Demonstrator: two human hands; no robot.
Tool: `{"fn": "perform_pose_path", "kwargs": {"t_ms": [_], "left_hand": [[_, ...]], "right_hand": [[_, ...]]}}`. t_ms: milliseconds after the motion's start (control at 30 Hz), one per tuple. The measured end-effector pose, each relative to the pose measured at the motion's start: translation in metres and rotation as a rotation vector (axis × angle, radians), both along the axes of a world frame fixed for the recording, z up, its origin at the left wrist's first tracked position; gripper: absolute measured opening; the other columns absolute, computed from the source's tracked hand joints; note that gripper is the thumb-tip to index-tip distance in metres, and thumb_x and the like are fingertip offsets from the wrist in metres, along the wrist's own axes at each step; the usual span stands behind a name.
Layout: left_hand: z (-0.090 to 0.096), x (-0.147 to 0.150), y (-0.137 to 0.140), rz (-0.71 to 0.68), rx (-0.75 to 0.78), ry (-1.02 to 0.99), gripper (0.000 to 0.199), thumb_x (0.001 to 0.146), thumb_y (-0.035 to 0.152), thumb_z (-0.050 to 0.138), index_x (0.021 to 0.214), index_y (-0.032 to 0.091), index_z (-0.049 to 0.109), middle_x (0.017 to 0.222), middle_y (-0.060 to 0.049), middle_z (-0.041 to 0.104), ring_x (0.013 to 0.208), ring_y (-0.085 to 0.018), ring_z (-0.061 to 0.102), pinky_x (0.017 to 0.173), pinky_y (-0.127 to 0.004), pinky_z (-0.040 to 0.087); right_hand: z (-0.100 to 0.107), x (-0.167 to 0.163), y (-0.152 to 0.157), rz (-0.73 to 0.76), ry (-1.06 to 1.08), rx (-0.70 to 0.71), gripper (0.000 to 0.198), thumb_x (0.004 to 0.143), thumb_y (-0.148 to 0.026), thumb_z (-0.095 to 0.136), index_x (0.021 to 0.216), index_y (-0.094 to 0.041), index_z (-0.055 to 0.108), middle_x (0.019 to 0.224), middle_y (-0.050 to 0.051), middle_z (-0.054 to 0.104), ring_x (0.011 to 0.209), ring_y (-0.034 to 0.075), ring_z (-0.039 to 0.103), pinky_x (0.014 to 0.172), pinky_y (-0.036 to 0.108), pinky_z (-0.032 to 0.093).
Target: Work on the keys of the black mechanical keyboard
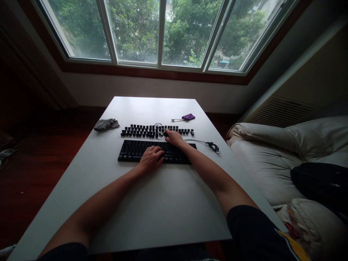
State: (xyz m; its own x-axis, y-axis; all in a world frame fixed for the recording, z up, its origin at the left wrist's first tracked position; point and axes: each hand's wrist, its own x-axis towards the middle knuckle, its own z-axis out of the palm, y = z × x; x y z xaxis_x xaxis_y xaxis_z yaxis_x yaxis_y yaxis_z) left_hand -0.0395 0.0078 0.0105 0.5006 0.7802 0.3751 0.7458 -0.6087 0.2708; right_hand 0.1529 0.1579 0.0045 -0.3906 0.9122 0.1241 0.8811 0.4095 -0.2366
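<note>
Two hands (151,157) (174,138), grasp unclear, at black keyboard (132,150) and keycaps (150,134), white table (163,206) near a window (133,32)

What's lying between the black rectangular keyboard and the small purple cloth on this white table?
In the head view: rows of small black loose keycaps, the right hand, and part of the thin black cable.

The dark short sleeves (243,226) show a yellow panel (297,250) edged in white on the right one.
</note>
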Motion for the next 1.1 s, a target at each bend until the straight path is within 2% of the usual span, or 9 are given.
{"fn": "perform_pose_path", "kwargs": {"t_ms": [267,533,1100], "left_hand": [[0.0,0.0,0.0,0.001,0.0,0.002,0.022,0.094,0.031,0.057,0.113,0.025,0.067,0.116,-0.007,0.065,0.108,-0.026,0.056,0.095,-0.044,0.045],[-0.001,-0.001,0.0,0.001,0.005,0.004,0.022,0.094,0.031,0.058,0.112,0.024,0.068,0.115,-0.007,0.065,0.107,-0.026,0.055,0.095,-0.044,0.045],[-0.002,-0.001,0.001,-0.009,0.012,0.013,0.023,0.094,0.032,0.058,0.113,0.023,0.067,0.116,-0.007,0.065,0.107,-0.026,0.056,0.094,-0.044,0.045]], "right_hand": [[-0.004,-0.003,0.002,-0.037,0.1,-0.049,0.036,0.088,-0.032,0.067,0.123,-0.026,0.06,0.105,0.008,0.075,0.096,0.025,0.068,0.078,0.029,0.045],[-0.014,0.006,0.015,0.003,0.22,-0.083,0.033,0.086,-0.031,0.068,0.118,-0.027,0.065,0.105,0.004,0.075,0.097,0.022,0.068,0.083,0.029,0.048],[-0.024,0.008,0.016,0.019,0.248,-0.042,0.031,0.085,-0.03,0.067,0.115,-0.027,0.064,0.103,0.003,0.075,0.092,0.021,0.068,0.08,0.028,0.048]]}}
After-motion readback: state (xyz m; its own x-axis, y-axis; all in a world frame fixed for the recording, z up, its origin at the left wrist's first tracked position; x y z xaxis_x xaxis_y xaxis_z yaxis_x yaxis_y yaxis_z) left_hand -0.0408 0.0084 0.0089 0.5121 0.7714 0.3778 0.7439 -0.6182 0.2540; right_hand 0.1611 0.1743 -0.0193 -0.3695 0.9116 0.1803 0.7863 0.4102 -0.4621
